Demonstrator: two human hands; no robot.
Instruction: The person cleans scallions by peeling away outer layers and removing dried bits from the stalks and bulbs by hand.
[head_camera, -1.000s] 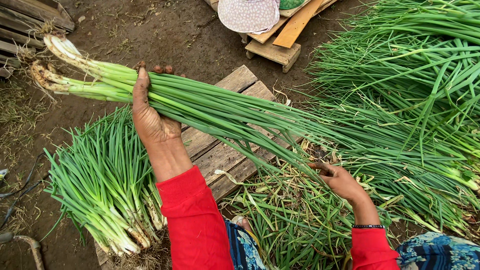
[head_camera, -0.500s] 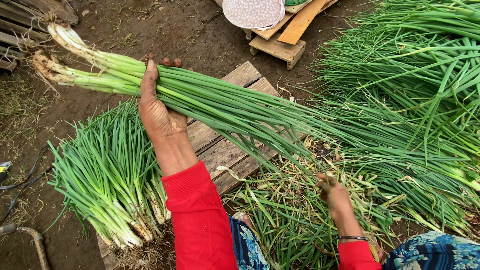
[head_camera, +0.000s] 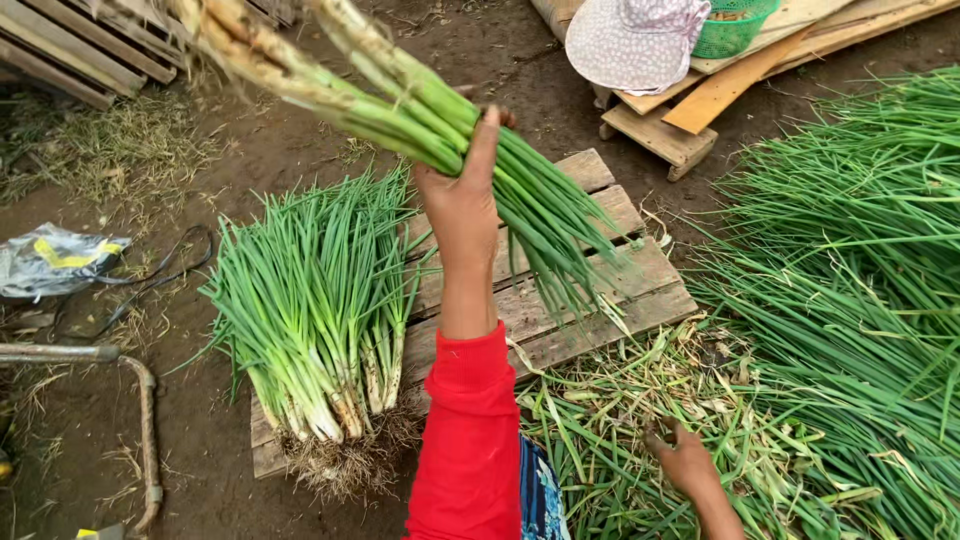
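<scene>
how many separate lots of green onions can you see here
4: one bunch gripped in the raised left hand, one trimmed pile on the wooden pallet, a big heap at right, and discarded leaves by the right hand. More may lie out of frame.

A bundle of long green onions with pale, soil-smeared stalks (head_camera: 440, 120) slants in the air above the weathered wooden pallet (head_camera: 590, 290). Its white root ends point up-left of the pallet and its dark green leaves droop toward the pallet's boards.

Bright red long sleeve (head_camera: 465, 440) on left arm, cuff at wrist. Blue patterned cloth (head_camera: 540, 495) at lap. Both hands bare; right forearm uncovered.
</scene>
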